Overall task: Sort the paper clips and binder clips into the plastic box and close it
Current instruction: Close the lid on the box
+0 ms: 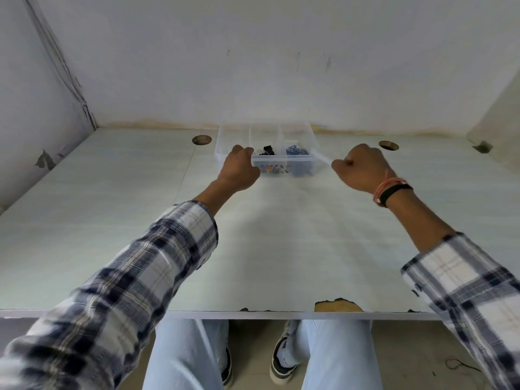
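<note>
A clear plastic box with three compartments stands at the far middle of the table, close to the back wall. Black binder clips lie in its middle compartment and blue paper clips in the right one. My left hand grips the box's front left rim with curled fingers and hides the left compartment's front. Just to the right of the box, my right hand pinches the edge of a translucent lid that reaches out from the box's right side. The lid is blurred and its position over the box is unclear.
Two round cable holes flank the box in the pale table top. A white wall stands right behind the box, with partitions at both sides. The table's front edge is chipped.
</note>
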{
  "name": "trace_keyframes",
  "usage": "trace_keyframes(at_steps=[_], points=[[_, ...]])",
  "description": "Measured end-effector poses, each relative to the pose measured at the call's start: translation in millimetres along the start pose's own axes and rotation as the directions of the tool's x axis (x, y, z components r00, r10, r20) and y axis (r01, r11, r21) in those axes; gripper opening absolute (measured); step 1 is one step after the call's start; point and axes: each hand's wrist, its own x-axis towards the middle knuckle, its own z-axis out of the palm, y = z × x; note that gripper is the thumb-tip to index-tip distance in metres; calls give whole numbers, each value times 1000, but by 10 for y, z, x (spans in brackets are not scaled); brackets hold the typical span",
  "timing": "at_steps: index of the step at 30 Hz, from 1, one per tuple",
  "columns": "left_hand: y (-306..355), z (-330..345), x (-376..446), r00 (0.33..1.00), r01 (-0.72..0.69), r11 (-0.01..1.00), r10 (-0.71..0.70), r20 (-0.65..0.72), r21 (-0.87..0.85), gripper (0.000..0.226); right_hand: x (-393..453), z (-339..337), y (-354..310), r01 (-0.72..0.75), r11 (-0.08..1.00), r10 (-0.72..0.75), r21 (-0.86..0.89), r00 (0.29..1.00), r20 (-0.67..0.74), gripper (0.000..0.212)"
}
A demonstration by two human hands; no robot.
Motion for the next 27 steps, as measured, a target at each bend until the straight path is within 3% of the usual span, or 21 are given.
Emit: trace_keyframes(at_steps=[2,4,8,9,12,18,22,24,25,27], points=[[-61,6,-13,1000,-12,1000,12,6,-12,49,12,-197,-91,48,996,-44,78,998,-51,43],[-113,28,-44,999,-33,999,32,-11,-9,47,4,-409,-202,33,957,-11,289,997,-78,38],[-184,70,-188,995,-51,998,53,-81,27,36,-75,-916,-500,-73,775,112,628,993,-23,26],[-190,71,-250,994,-52,998,55,-96,33,35,-82,-1039,-550,-85,684,95,725,995,26,25],[-207,61,-478,989,-72,997,76,-125,41,29,-74,-1284,-606,-116,282,-93,952,985,148,24],[-197,43,-989,979,-73,996,61,-193,-54,24,-47,-964,-668,-144,-281,-180,949,979,95,27],[-253,26,-1178,988,15,970,-51,-143,-244,25,8,-523,-554,-125,-477,-155,870,986,56,27],[-244,-63,-1265,988,90,816,-143,-48,-570,32,11,-339,-486,-105,-549,-114,829,992,50,20],[-221,-122,-1314,983,126,661,-184,3,-740,39,-4,-256,-466,-101,-580,-105,808,993,49,15],[-155,-248,-1386,974,179,238,-181,137,-955,49,-57,-120,-442,-88,-618,-77,781,996,50,11]])
